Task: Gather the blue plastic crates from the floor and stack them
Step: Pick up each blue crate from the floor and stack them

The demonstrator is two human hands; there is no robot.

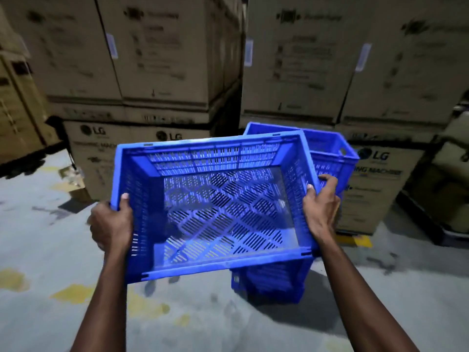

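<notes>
**Crate held in both hands above the stack**

Both hands carry a blue plastic crate, open side up and tilted a little, clear of the floor. The left hand has its grip clenched on the crate's left rim, thumb hooked over the top edge and fingers hidden under the outside wall. The right hand grasps the right rim the same way, thumb on top and fingers curled around the outer side.

Just beyond and below the right grip stands a stack of blue crates on the floor; its top rim shows behind the held crate and its base shows beneath it. How many crates make up the stack I cannot tell, nor whether the held crate touches it.

Ahead of both grips rise tall cardboard boxes, stacked in tiers. The concrete floor under the arms bears worn yellow paint patches.
</notes>
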